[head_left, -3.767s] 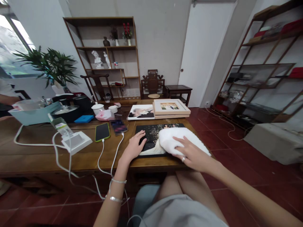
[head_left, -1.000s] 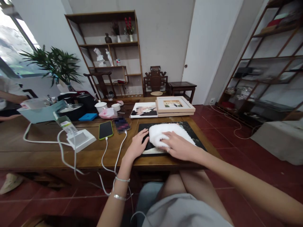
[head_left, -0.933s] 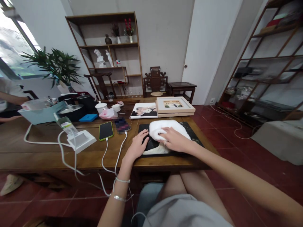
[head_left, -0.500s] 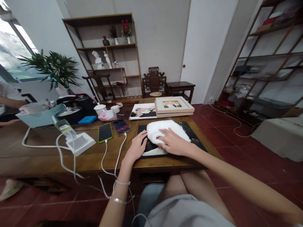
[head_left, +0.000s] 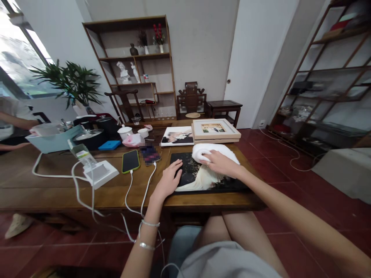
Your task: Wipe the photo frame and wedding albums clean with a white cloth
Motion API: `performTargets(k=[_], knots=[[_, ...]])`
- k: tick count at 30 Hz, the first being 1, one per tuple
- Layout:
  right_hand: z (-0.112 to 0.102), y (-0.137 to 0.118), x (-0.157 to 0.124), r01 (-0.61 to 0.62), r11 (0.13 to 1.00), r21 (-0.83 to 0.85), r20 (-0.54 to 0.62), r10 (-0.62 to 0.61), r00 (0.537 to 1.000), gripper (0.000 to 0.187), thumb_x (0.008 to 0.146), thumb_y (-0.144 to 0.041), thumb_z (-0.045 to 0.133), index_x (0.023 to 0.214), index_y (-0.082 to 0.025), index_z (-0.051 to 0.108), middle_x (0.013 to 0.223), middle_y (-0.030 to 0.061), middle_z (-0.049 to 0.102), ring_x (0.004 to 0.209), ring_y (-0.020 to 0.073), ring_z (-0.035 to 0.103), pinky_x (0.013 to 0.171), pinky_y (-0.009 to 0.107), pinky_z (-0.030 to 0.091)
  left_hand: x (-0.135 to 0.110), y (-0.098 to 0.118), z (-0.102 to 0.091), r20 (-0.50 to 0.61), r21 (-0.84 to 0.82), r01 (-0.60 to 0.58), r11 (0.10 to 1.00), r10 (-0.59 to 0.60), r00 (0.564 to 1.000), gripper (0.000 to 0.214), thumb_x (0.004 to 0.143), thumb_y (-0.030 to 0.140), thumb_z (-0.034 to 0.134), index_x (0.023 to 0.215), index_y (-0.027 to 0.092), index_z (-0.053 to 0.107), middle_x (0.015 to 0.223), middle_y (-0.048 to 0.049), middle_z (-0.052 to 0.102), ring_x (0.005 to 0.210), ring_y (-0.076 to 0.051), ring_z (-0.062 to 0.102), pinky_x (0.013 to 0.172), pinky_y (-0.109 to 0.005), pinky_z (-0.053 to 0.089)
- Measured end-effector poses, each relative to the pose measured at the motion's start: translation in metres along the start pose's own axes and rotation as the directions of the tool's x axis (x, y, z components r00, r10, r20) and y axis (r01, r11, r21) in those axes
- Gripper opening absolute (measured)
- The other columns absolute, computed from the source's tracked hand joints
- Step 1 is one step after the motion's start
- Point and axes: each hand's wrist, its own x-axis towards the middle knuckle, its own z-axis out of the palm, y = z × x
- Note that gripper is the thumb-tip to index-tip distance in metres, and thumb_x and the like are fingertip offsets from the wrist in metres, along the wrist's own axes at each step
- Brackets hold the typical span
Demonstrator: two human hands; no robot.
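Note:
A dark photo panel (head_left: 188, 170) lies flat near the table's front edge, printed with a pale flowing dress. My left hand (head_left: 171, 175) rests on its left edge with the fingers stretched out and the thumb apart. My right hand (head_left: 218, 163) grips a bunched white towel (head_left: 220, 150), which lies over the upper right part of the panel. The towel and my right forearm hide the panel's right side.
Behind the panel lie a white-edged photo print (head_left: 177, 136) and stacked light wooden frames (head_left: 216, 130). To the left are a green-edged phone (head_left: 130, 161), a second device (head_left: 150, 153), white cables, a white box (head_left: 100, 173) and a blue bin (head_left: 52, 139). Another person sits far left.
My right hand has moved the towel right and slightly away from me, uncovering the panel's middle with the pale dress. My left hand stays on the left edge. The whole view has shifted slightly.

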Motion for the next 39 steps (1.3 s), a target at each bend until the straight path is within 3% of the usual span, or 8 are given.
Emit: performTargets(k=[6,11,14,20,23,32,35,39], knots=[[0.005,-0.032,0.075,0.078,0.996,0.037,0.052,-0.08,0.995,0.035,0.092,-0.035,0.035,0.106,-0.016,0.061,0.105,0.0121,0.065,0.096,0.0249,0.057,0.08,0.031,0.038,0.0,0.0,-0.001,-0.014,0.001,-0.007,1.0,0.007,1.0,0.035,0.088,0.022,0.04,0.116,0.012,0.058,0.131,-0.0123,0.052,0.124,-0.023,0.046,0.105,-0.041,0.033],[0.014,-0.053,0.094,0.112,0.993,0.036,0.063,-0.114,0.991,0.032,0.091,-0.033,0.038,0.108,-0.018,0.059,0.105,0.0114,0.065,0.098,0.0256,0.057,0.079,0.032,0.039,0.0,0.003,-0.002,-0.002,0.002,-0.021,1.0,0.021,1.0,0.033,0.088,0.021,0.04,0.113,0.018,0.06,0.127,-0.0094,0.056,0.12,-0.024,0.049,0.101,-0.043,0.037],[0.016,-0.044,0.085,0.089,0.996,0.022,0.048,-0.09,0.995,0.035,0.092,-0.035,0.035,0.112,-0.017,0.058,0.107,0.0123,0.064,0.099,0.0254,0.057,0.082,0.032,0.038,0.0,0.002,-0.001,-0.01,0.006,-0.006,1.0,0.007,1.0,0.033,0.088,0.022,0.04,0.115,0.017,0.059,0.129,-0.0098,0.054,0.121,-0.024,0.048,0.102,-0.043,0.037],[0.008,0.007,0.045,0.002,1.0,-0.026,0.025,-0.002,1.0,0.035,0.093,-0.03,0.034,0.116,-0.015,0.055,0.107,0.0146,0.063,0.098,0.026,0.056,0.082,0.032,0.038,0.0,0.001,0.001,-0.003,0.002,0.001,1.0,-0.001,1.0,0.035,0.088,0.023,0.039,0.117,0.017,0.057,0.133,-0.0095,0.051,0.126,-0.022,0.043,0.106,-0.042,0.033],[0.004,0.019,0.036,-0.007,0.999,-0.045,0.02,0.008,1.0,0.036,0.093,-0.03,0.033,0.112,-0.012,0.057,0.102,0.0167,0.063,0.095,0.0282,0.056,0.08,0.034,0.038,0.0,0.002,0.0,-0.017,-0.014,0.007,1.0,-0.008,1.0,0.037,0.09,0.026,0.037,0.121,0.015,0.054,0.133,-0.0099,0.051,0.126,-0.021,0.043,0.107,-0.04,0.031],[0.016,-0.03,0.051,0.266,0.964,-0.011,0.049,-0.265,0.963,0.027,0.091,-0.027,0.039,0.105,-0.018,0.061,0.115,0.0137,0.058,0.116,0.0265,0.044,0.096,0.047,0.028,0.0,0.004,-0.004,-0.263,-0.127,-0.026,0.992,-0.009,0.965,0.046,0.095,0.034,0.025,0.137,0.016,0.033,0.142,-0.0094,0.039,0.132,-0.016,0.033,0.11,-0.033,0.024],[0.016,-0.042,0.034,0.354,0.935,0.0,0.066,-0.353,0.933,0.024,0.087,-0.02,0.043,0.103,-0.017,0.062,0.114,0.0135,0.059,0.124,0.027,0.036,0.099,0.051,0.024,0.0,0.002,-0.003,-0.281,-0.15,-0.024,0.988,-0.019,0.959,0.049,0.095,0.037,0.024,0.137,0.015,0.033,0.143,-0.0106,0.038,0.133,-0.017,0.032,0.111,-0.034,0.024],[0.009,-0.054,-0.008,0.453,0.89,0.045,0.054,-0.455,0.889,0.026,0.087,-0.022,0.043,0.103,-0.016,0.063,0.111,0.014,0.062,0.129,0.0279,0.031,0.101,0.055,0.021,0.001,0.002,-0.001,-0.285,-0.15,-0.017,0.989,-0.027,0.958,0.049,0.094,0.039,0.023,0.135,0.014,0.037,0.141,-0.0114,0.041,0.132,-0.018,0.034,0.11,-0.037,0.025]])
